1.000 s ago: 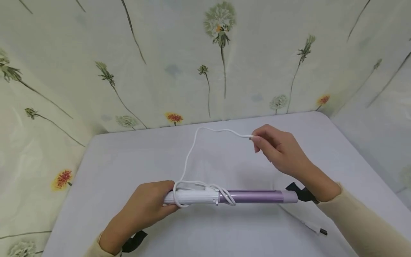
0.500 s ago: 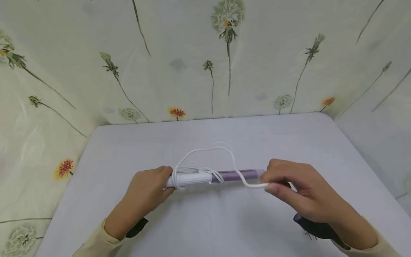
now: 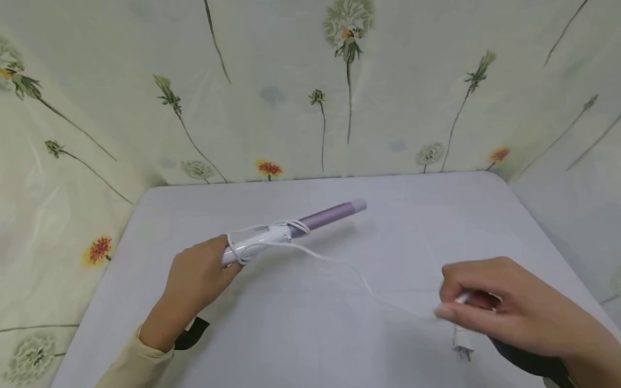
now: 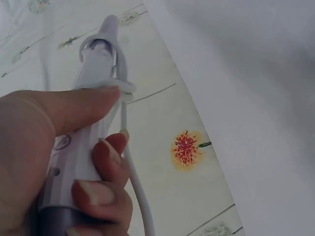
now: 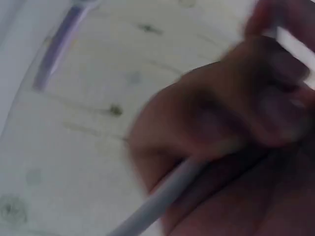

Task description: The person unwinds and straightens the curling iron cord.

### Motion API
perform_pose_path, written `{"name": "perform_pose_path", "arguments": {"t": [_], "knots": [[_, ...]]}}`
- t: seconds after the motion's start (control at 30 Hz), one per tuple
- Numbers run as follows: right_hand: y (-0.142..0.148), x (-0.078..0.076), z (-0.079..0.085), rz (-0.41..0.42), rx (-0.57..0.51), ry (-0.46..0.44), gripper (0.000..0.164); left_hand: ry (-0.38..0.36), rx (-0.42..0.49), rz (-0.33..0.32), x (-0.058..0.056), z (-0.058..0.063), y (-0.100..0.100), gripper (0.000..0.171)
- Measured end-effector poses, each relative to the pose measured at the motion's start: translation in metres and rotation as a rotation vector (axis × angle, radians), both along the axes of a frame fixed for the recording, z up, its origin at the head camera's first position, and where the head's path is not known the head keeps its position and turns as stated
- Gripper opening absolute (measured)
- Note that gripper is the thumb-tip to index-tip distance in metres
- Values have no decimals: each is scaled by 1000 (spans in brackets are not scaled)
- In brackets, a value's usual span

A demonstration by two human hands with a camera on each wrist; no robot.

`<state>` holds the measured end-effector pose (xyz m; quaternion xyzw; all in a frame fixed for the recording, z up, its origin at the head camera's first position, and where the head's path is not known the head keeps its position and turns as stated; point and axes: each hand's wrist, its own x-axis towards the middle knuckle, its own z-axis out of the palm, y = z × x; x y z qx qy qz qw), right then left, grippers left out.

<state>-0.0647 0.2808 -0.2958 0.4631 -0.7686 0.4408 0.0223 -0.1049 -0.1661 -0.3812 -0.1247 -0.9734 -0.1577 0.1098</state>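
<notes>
Left hand (image 3: 198,271): wrapped round the curling iron (image 3: 326,216);
Right hand (image 3: 521,310): curled round white cord (image 3: 324,257), right of the iron;
Pronged plug (image 3: 462,342): also right of it

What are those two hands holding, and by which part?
The left hand holds the curling iron by its white handle; the right hand grips its cord partway between handle and plug.

The curling iron (image 3: 317,219) slants, white cord (image 3: 326,258) looped around it.
</notes>
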Motion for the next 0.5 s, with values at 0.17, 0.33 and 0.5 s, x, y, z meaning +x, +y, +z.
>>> {"name": "perform_pose_path", "arguments": {"t": [0.17,0.33,0.5], "knots": [[19,-22,-37,-425,788,-175,20,-18,93,35,0,9,-9,25],[49,-48,-70,-431,789,-304,23,1,125,69,-1,15,-17,36],[78,-70,-92,-550,775,-334,39,-11,192,109,-1,16,-26,37]]}}
